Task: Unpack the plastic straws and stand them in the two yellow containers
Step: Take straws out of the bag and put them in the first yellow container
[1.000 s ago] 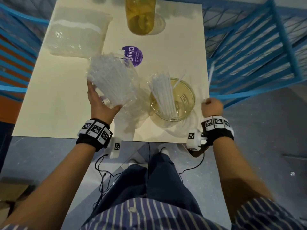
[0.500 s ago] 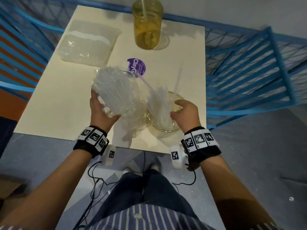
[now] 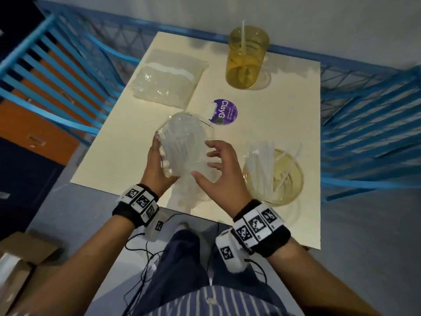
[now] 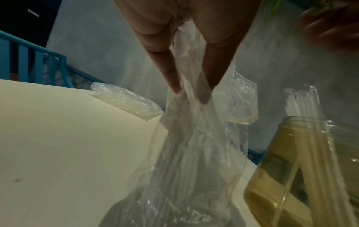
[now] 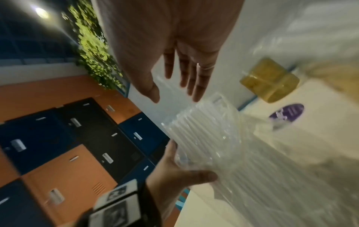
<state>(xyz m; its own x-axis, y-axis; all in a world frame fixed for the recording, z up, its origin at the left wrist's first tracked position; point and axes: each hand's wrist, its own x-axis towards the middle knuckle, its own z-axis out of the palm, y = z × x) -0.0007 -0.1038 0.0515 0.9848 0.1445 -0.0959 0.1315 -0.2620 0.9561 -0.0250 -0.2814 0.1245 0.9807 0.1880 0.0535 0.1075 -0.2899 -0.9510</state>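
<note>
The cream table [image 3: 284, 124] carries everything in play. At its far edge stands one yellow container [image 3: 247, 58] with a single straw in it; at the near right edge stands the second yellow container [image 3: 293, 179], already holding a leaning sheaf of clear straws [image 3: 262, 165]. A sealed pack of straws [image 3: 168, 83] lies flat at the far left, with a purple round sticker [image 3: 224, 111] between it and the centre.

Over the near edge, the left hand [image 3: 157, 165] grips an opened clear bag of straws [image 3: 182, 144], fingers and thumb wrapped round its lower half. The bundle's long axis runs roughly upright, tilted away from the person, its open end uppermost.

The right hand [image 3: 218, 169] hangs just right of the bag, fingers spread and straight, holding nothing; its fingertips [image 5: 196, 92] point at the top of the bundle. Whether they touch the plastic cannot be told.

The next pull likely turns on this: the straws lie directly left of the right hand, which is also the hand nearer the half-filled container, so a pinch should draw along the bundle's axis, up and out.
</note>
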